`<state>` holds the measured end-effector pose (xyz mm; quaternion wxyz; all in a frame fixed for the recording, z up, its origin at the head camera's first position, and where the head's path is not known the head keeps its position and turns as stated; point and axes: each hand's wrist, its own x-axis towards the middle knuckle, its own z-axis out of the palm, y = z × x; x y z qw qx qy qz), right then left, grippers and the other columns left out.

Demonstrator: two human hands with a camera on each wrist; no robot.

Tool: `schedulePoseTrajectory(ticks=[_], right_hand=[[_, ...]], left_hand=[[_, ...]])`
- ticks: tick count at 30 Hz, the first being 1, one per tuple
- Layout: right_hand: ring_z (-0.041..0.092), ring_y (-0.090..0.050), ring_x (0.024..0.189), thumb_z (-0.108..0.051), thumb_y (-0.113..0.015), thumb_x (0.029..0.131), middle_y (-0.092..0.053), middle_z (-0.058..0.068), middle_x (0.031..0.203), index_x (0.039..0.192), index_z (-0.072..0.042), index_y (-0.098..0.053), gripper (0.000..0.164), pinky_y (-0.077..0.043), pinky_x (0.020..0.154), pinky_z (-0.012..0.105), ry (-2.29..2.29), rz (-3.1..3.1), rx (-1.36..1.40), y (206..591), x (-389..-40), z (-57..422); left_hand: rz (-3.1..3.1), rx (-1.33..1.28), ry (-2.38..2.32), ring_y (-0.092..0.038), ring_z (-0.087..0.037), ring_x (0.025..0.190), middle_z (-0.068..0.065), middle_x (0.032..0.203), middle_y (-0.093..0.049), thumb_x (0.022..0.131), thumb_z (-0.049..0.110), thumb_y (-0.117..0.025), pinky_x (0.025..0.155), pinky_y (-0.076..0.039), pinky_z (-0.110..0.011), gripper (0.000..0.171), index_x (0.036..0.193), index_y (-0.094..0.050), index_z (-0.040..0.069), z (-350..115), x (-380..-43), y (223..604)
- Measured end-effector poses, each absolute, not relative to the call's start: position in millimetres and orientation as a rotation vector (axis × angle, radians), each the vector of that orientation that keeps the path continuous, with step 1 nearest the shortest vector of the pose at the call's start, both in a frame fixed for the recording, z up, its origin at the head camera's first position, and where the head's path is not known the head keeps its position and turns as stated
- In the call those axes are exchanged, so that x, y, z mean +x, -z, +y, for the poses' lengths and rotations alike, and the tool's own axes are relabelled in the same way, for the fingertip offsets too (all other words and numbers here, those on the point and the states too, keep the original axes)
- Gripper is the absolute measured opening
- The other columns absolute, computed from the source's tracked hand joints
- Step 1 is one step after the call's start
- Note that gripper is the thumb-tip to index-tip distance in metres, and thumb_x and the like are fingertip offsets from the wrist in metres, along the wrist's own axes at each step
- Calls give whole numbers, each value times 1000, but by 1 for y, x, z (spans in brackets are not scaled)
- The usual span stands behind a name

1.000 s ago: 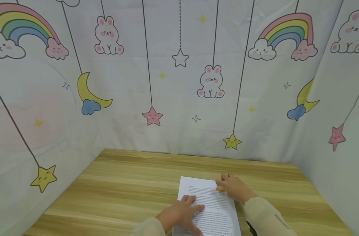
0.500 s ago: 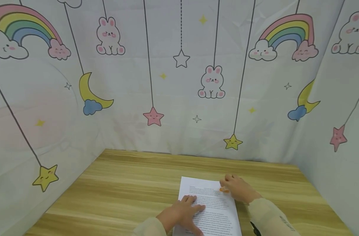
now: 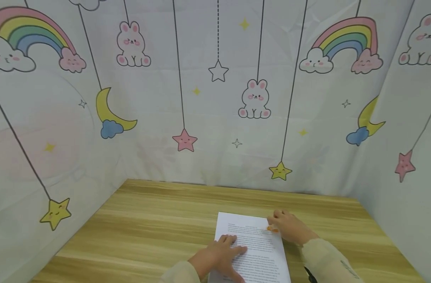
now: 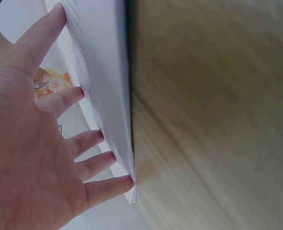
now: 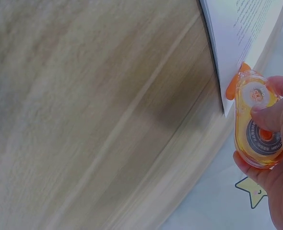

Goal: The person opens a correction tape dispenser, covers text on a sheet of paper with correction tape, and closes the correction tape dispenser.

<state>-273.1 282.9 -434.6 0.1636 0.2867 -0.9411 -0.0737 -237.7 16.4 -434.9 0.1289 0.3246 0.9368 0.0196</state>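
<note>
One small tape dispenser (image 5: pixel 255 143) sits in the grip of the right hand (image 3: pixel 291 228), held between thumb and fingers, its orange tip (image 5: pixel 234 86) against or just over the printed paper (image 3: pixel 258 255), near the right end of the upper lines. The work looks to be partway through: the dispenser is in hand and up to the paper, and the paper is steadied. Whether any strip has been laid cannot be told; none stands out among the print. Left to do, as a judgement, is freeing the tip from the paper and letting go of the dispenser, neither of which is done.

The dispenser is rounded and see-through, orange-yellow within, with a pale label on one side of the thumb tip and a dark ring round an orange hub on the other. The paper is white with dense dark text, too small to read; its far right corner lies just beside the grip. Left of the grip and nearer the wearer, the left hand (image 3: pixel 220 255) spreads straight fingers, their tips resting on the paper. Beneath everything is a wood-grain table (image 3: pixel 148 220).
</note>
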Motion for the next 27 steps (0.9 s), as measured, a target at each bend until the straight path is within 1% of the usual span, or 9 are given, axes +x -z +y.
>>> schedulePoseTrajectory(ticks=[8,13,17,19,22,25,27], right_hand=[[12,-42,68,-4,-68,78,-51,-4,81,90,-21,-56,24,-40,56,27,219,-2634,839,435,-271,286],[15,-46,74,-7,-64,82,-51,-5,83,96,-20,-60,20,-44,62,30,204,-2694,811,434,-269,286],[18,-50,78,-4,-62,83,-53,-4,85,97,-18,-60,20,-46,67,35,109,-2747,779,433,-269,286],[20,-53,83,0,-61,81,-56,-2,89,96,-17,-60,22,-47,70,38,-59,-2795,713,433,-269,288],[28,-58,95,6,-56,79,-62,6,102,96,-16,-61,27,-47,78,45,-398,-2872,522,436,-270,296],[33,-57,102,8,-49,78,-61,13,112,101,-13,-61,33,-45,83,51,-616,-2901,331,434,-268,304],[33,-57,100,8,-47,76,-62,14,111,102,-11,-61,35,-45,84,51,-626,-2906,298,431,-267,307]], left_hand=[[2722,936,-55,-30,-25,134,0,146,-32,62,67,-69,102,-37,-49,82,135,-39,44,17,-239,436],[2714,921,-49,-30,-24,134,2,146,-31,63,67,-69,103,-36,-47,81,135,-40,45,19,-240,437],[2718,917,-42,-29,-24,134,2,146,-31,63,67,-69,103,-37,-48,80,134,-40,45,19,-239,437],[2723,921,-45,-30,-24,134,1,145,-32,62,67,-69,102,-37,-48,81,134,-40,44,18,-239,437],[2721,932,-57,-30,-25,133,1,145,-31,62,67,-69,103,-36,-48,82,135,-39,44,18,-238,435],[2717,946,-70,-30,-24,133,1,145,-31,63,67,-69,102,-37,-47,82,135,-39,44,17,-238,435],[2719,944,-74,-30,-24,133,1,145,-30,62,67,-69,102,-38,-47,82,135,-39,43,17,-238,434]])
